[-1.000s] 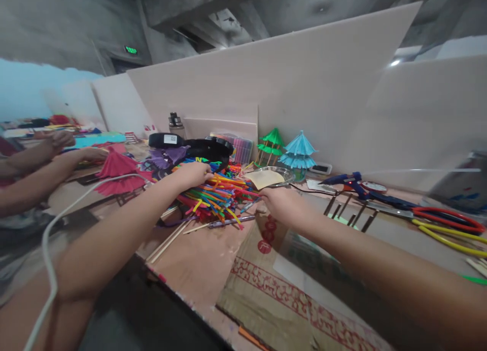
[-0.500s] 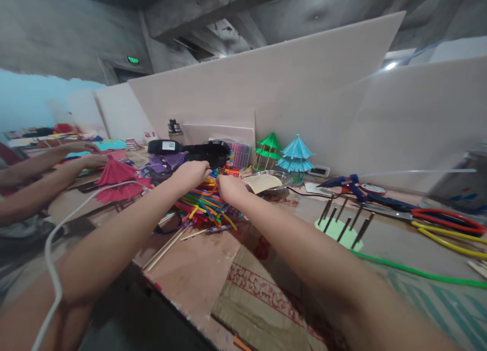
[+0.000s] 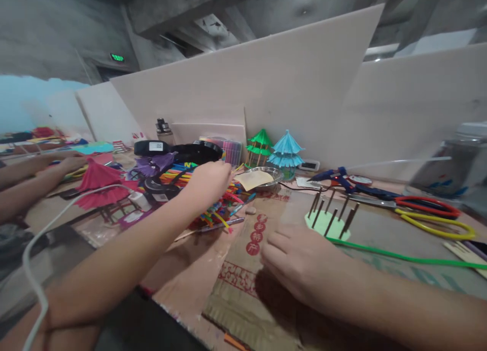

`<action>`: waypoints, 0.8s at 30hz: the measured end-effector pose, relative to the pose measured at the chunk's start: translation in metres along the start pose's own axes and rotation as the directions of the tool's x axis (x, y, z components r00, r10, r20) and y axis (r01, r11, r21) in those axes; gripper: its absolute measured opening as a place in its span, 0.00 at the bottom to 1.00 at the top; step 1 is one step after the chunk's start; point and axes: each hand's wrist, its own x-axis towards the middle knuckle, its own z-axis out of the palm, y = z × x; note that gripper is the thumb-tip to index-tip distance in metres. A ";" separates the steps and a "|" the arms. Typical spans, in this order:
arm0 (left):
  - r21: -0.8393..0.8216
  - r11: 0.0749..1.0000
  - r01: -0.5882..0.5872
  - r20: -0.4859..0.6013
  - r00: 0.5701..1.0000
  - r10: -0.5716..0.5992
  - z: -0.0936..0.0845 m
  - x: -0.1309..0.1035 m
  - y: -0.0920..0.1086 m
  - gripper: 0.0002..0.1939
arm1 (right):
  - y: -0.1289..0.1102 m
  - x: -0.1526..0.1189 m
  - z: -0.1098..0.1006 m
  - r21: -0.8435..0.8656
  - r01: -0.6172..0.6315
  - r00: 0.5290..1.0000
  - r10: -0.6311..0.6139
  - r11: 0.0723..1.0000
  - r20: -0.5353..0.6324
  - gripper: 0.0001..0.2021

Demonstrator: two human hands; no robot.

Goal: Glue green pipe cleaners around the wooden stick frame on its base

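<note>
My left hand (image 3: 213,181) reaches over a pile of colourful pipe cleaners (image 3: 215,214), its fingers bent together. Whatever those fingers hold, if anything, is hidden. My right hand (image 3: 299,262) is low over a flattened cardboard piece (image 3: 243,290) with red printing, fingers curled down and close together; their tips and anything in them are out of sight. Just beyond it stands a pale green base (image 3: 321,221) with several upright brown sticks. A green strip (image 3: 395,254) runs from near that base to the right.
Behind are a green paper pavilion (image 3: 261,143), a blue one (image 3: 287,150) and a clear dish (image 3: 272,174). A glue gun (image 3: 340,178) and red- and yellow-handled tools (image 3: 429,206) lie right. Left, a white cable (image 3: 32,277) passes a pink pavilion (image 3: 101,183); another person's arms (image 3: 38,176) work there.
My right hand has left the pipe cleaner pile and come back toward me and right, over the cardboard. My left hand stays at the pile. The view has turned slightly right.
</note>
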 end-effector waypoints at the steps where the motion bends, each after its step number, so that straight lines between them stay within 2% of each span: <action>1: -0.052 0.995 -0.081 -0.050 0.996 0.078 -0.008 0.002 0.020 0.18 | -0.002 -0.018 -0.004 0.010 -0.016 1.000 0.016 1.000 -0.001 0.10; 4: -0.193 0.945 -0.263 -0.087 0.964 0.250 -0.026 0.012 0.075 0.17 | 0.003 -0.064 -0.014 -0.002 -0.081 0.996 0.081 0.997 -0.027 0.13; 6: -0.250 0.907 -0.338 -0.105 0.941 0.322 -0.034 0.020 0.104 0.17 | 0.011 -0.089 -0.020 -0.041 -0.153 0.987 0.152 0.987 -0.045 0.14; 8: -0.281 0.889 -0.362 -0.121 0.932 0.342 -0.040 0.029 0.123 0.17 | 0.021 -0.112 -0.025 -0.068 -0.225 0.974 0.222 0.972 -0.048 0.14; 11: -0.333 0.874 -0.353 -0.128 0.936 0.329 -0.041 0.041 0.138 0.18 | 0.038 -0.143 -0.034 -0.060 -0.355 0.934 0.357 0.933 0.014 0.14; 14: -0.410 0.825 -0.390 -0.216 0.920 0.328 -0.028 0.043 0.144 0.17 | 0.055 -0.168 -0.037 -0.024 -0.550 0.833 0.551 0.835 0.046 0.14; 16: -0.505 0.761 -0.408 -0.264 0.912 0.314 -0.011 0.040 0.147 0.16 | 0.063 -0.178 -0.034 0.003 -0.621 0.782 0.619 0.784 0.066 0.13; 19: -0.704 0.622 -0.342 -0.228 0.939 0.257 0.018 0.032 0.150 0.12 | 0.068 -0.179 -0.025 0.037 -0.644 0.760 0.633 0.765 0.148 0.13; 21: -0.778 0.554 -0.296 -0.186 0.951 0.248 0.033 0.025 0.154 0.09 | 0.070 -0.174 -0.018 0.057 -0.649 0.754 0.631 0.759 0.182 0.14; 24: -0.788 0.520 -0.329 -0.177 0.931 0.320 0.045 0.014 0.163 0.08 | 0.073 -0.164 -0.009 0.075 -0.634 0.769 0.616 0.770 0.173 0.10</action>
